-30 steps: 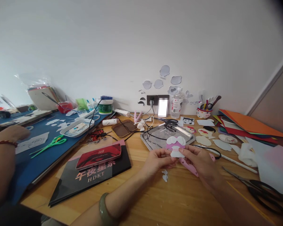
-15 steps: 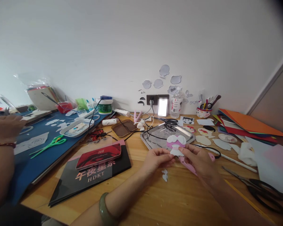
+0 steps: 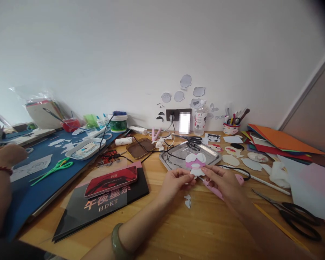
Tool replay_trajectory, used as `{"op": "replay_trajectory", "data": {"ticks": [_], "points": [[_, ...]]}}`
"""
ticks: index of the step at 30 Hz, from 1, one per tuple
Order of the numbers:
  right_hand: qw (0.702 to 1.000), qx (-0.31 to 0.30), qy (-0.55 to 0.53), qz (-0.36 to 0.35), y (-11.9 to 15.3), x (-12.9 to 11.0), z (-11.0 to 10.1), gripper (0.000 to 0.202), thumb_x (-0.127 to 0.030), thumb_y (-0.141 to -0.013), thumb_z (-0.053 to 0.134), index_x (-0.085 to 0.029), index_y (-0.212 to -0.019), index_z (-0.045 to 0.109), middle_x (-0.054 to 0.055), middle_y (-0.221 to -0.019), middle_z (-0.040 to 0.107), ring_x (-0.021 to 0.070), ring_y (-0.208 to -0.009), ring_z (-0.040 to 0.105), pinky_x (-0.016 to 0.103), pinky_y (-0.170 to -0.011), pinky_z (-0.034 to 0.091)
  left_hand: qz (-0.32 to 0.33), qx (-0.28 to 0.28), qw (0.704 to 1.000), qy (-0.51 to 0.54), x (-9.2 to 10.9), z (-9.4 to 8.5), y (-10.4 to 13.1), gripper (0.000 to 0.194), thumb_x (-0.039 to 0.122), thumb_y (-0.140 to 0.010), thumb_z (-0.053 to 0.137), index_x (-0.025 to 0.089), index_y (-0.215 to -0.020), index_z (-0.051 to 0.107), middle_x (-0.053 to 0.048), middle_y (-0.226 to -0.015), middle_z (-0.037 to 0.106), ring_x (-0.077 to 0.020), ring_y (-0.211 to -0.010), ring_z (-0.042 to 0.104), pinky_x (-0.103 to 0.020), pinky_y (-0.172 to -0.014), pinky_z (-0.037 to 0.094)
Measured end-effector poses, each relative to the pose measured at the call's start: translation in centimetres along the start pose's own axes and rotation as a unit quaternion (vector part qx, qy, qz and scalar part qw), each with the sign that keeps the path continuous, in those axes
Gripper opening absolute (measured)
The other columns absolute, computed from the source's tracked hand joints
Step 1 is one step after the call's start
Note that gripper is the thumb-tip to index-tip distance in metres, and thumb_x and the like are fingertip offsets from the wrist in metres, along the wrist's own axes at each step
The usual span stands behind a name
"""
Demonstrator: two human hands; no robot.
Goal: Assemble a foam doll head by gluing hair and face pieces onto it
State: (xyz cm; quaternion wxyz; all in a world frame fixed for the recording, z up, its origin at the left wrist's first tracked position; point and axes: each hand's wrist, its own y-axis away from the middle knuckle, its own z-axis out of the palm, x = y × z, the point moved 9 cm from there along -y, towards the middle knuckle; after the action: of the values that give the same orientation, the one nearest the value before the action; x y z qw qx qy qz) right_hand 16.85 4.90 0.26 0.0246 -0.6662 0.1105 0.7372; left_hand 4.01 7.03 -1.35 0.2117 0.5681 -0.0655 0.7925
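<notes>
A small paper cutout [image 3: 196, 163], layered in white and pink-purple, is held up between my two hands. My left hand [image 3: 180, 180] pinches its lower left edge with fingertips closed. My right hand [image 3: 223, 180] grips its lower right side between thumb and finger. Under the right palm lies a pink-handled tool [image 3: 213, 188] with a thin metal tip towards the cutout; its exact kind is unclear, and the fingers partly cover it. Two small white paper scraps [image 3: 187, 201] rest on the wooden table below my hands.
A grey metal tray [image 3: 173, 159] lies behind the cutout. Large black-handled scissors [image 3: 295, 213] lie at right, near coloured paper sheets [image 3: 289, 139]. At left are a black folder [image 3: 97, 213], green scissors [image 3: 52, 169] and another person's hand [image 3: 8, 155]. Cables cross the table.
The whole view has shifted slightly, moving things a little to the left. Both hands keep their hold on the cutout, and the metal tip beneath it shows more clearly now.
</notes>
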Motion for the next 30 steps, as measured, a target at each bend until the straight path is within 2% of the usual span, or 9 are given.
{"op": "replay_trajectory", "data": {"ticks": [6,10,14,19,24,30], "points": [[0.995,0.074,0.031,-0.053,0.1,-1.2,-1.5,0.034,-0.035,-0.058,0.067,-0.018,-0.087,0.067,0.001,-0.067,0.064,0.0101,-0.052,0.051,0.024,-0.049,0.042,0.004,0.015,1.0,0.012,0.2,-0.5,0.0,0.026,0.035,-0.057,0.07,0.012,-0.066,0.061,-0.002,-0.062,0.06,-0.0094,-0.059,0.052,-0.02,-0.057,0.039],[0.995,0.076,0.019,-0.067,0.0,-1.4,-1.6,0.036,-0.033,-0.058,0.069,-0.019,-0.09,0.063,0.001,-0.073,0.066,0.0131,-0.06,0.057,0.024,-0.052,0.044,-0.005,0.033,0.999,0.018,0.0,-0.8,-0.1,0.03,0.037,-0.054,0.072,0.012,-0.066,0.061,-0.002,-0.062,0.06,-0.009,-0.058,0.052,-0.02,-0.057,0.039],[0.995,0.075,0.005,-0.065,0.1,-1.4,-1.6,0.032,-0.033,-0.057,0.07,-0.017,-0.083,0.06,0.002,-0.074,0.065,0.0137,-0.066,0.058,0.023,-0.056,0.045,-0.004,0.036,0.999,0.017,0.0,-0.9,-0.2,0.03,0.037,-0.053,0.072,0.012,-0.066,0.061,-0.002,-0.062,0.06,-0.0091,-0.058,0.052,-0.02,-0.058,0.039],[0.993,0.074,0.035,-0.091,0.5,-2.0,-1.3,0.026,-0.034,-0.056,0.07,-0.018,-0.074,0.06,0.002,-0.072,0.065,0.0157,-0.068,0.059,0.024,-0.055,0.045,-0.003,0.024,1.0,0.015,-0.1,-0.7,-0.2,0.029,0.037,-0.054,0.072,0.012,-0.066,0.062,-0.002,-0.063,0.06,-0.0089,-0.058,0.052,-0.02,-0.058,0.039],[0.983,0.069,0.124,-0.119,0.7,-2.5,-0.9,0.015,-0.031,-0.062,0.063,-0.019,-0.07,0.06,0.001,-0.069,0.063,0.015,-0.067,0.058,0.024,-0.054,0.044,0.005,0.029,0.999,0.022,0.0,-0.8,-0.2,0.028,0.036,-0.055,0.072,0.012,-0.067,0.063,-0.002,-0.062,0.061,-0.0089,-0.059,0.053,-0.019,-0.058,0.039],[0.943,0.081,0.27,-0.174,1.2,-3.1,-0.5,0.013,-0.032,-0.07,0.055,-0.02,-0.076,0.058,0.0,-0.068,0.063,0.0142,-0.059,0.058,0.025,-0.052,0.043,0.008,0.077,0.996,0.051,-0.1,-2.0,-0.4,0.028,0.033,-0.052,0.074,0.013,-0.067,0.062,-0.001,-0.063,0.061,-0.0082,-0.058,0.053,-0.019,-0.056,0.04]]}}
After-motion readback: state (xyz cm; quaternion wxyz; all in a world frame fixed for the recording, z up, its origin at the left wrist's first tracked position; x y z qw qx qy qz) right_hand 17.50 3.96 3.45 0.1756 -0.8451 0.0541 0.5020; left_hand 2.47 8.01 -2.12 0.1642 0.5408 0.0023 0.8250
